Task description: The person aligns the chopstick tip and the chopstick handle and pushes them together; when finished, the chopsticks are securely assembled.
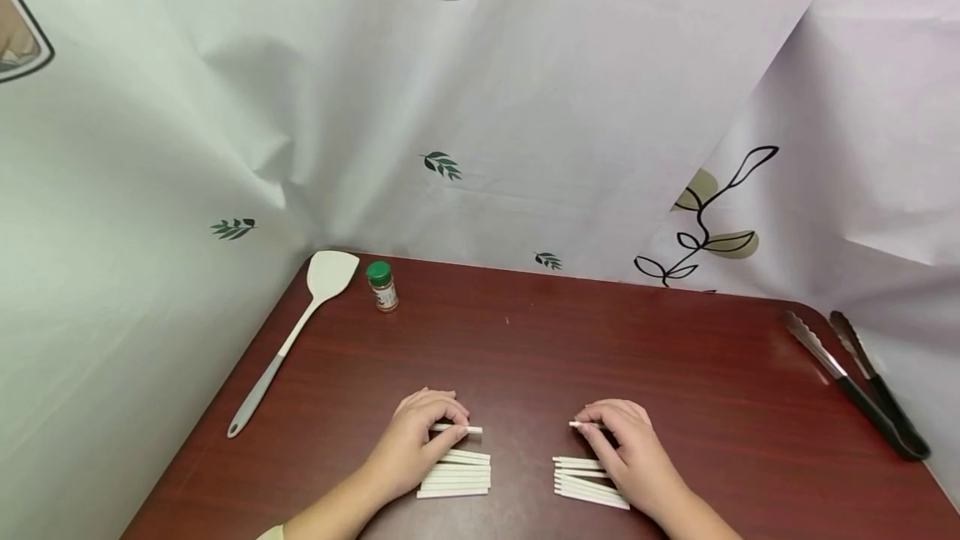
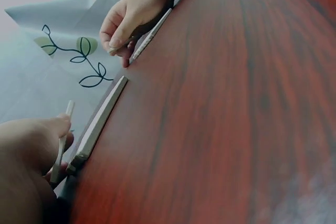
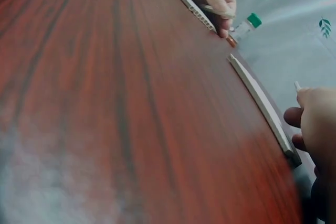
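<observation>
In the head view my left hand (image 1: 411,444) pinches a thin white stick (image 1: 474,430) between thumb and fingers, one end pointing right. Just below that hand lies a left row of similar white sticks (image 1: 456,479), side by side on the table. My right hand (image 1: 636,455) pinches another white stick (image 1: 574,423), its tip showing at the left of the fingertips and most of it hidden. Under and beside this hand lies a right row of sticks (image 1: 588,490), slightly fanned and partly covered. Both held sticks appear above the rows in the wrist views.
The dark red-brown table (image 1: 517,357) bears a white spatula (image 1: 330,277) with a grey handle at the left. Near it stands a green-capped spice jar (image 1: 384,294). Metal tongs (image 1: 862,382) with black handles lie spread at the right edge. A patterned white sheet (image 1: 525,107) hangs behind.
</observation>
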Action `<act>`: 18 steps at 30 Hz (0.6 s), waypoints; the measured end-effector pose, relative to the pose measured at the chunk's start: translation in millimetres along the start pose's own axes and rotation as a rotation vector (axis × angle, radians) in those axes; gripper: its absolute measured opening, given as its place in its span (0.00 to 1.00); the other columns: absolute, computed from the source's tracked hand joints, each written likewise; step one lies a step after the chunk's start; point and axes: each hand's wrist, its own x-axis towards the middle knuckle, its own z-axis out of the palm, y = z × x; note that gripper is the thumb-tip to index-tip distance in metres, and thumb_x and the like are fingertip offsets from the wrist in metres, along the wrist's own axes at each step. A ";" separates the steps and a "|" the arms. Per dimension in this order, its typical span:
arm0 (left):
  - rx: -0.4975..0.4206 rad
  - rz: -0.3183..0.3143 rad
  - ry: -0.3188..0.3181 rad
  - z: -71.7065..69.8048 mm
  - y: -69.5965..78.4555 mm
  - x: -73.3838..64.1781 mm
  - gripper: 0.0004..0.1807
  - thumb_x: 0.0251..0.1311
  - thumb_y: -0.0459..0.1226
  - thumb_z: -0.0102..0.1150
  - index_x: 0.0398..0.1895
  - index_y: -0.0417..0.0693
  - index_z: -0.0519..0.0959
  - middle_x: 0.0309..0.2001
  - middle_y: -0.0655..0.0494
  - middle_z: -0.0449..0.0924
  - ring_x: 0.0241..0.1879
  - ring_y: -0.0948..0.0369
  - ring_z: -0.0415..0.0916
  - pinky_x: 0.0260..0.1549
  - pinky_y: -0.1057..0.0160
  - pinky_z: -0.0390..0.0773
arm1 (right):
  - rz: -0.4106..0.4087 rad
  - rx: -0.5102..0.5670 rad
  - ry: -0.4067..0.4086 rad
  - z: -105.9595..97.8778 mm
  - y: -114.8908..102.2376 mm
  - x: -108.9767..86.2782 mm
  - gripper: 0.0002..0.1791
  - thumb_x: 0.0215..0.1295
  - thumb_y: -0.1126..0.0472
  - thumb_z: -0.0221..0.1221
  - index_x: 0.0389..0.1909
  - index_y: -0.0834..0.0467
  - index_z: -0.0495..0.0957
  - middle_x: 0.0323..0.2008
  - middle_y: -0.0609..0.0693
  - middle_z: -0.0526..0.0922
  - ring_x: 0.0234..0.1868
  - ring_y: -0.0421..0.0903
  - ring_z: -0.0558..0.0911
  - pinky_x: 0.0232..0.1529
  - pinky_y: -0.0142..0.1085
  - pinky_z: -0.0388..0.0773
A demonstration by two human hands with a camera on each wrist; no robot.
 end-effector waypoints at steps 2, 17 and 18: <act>0.019 0.002 0.024 1.1 0.7 1.1 0.10 0.62 0.35 0.74 0.35 0.62 0.83 0.44 0.70 0.86 0.54 0.59 0.83 0.61 0.44 0.72 | -0.022 -0.017 0.004 -0.4 1.3 1.5 0.08 0.72 0.62 0.68 0.46 0.46 0.87 0.41 0.37 0.88 0.45 0.38 0.84 0.59 0.41 0.65; 0.096 0.337 0.045 10.5 18.0 3.4 0.08 0.71 0.34 0.66 0.48 0.55 0.84 0.43 0.69 0.84 0.41 0.71 0.80 0.47 0.64 0.77 | -0.282 -0.009 0.081 20.4 -19.8 16.2 0.12 0.81 0.54 0.58 0.50 0.53 0.89 0.38 0.36 0.84 0.37 0.34 0.80 0.51 0.39 0.70; 0.093 0.370 0.041 10.9 19.7 2.7 0.07 0.72 0.34 0.65 0.48 0.55 0.84 0.43 0.69 0.84 0.42 0.70 0.80 0.48 0.64 0.77 | -0.301 -0.002 0.078 22.9 -22.7 15.7 0.12 0.81 0.54 0.58 0.51 0.52 0.89 0.38 0.36 0.83 0.37 0.34 0.80 0.51 0.39 0.70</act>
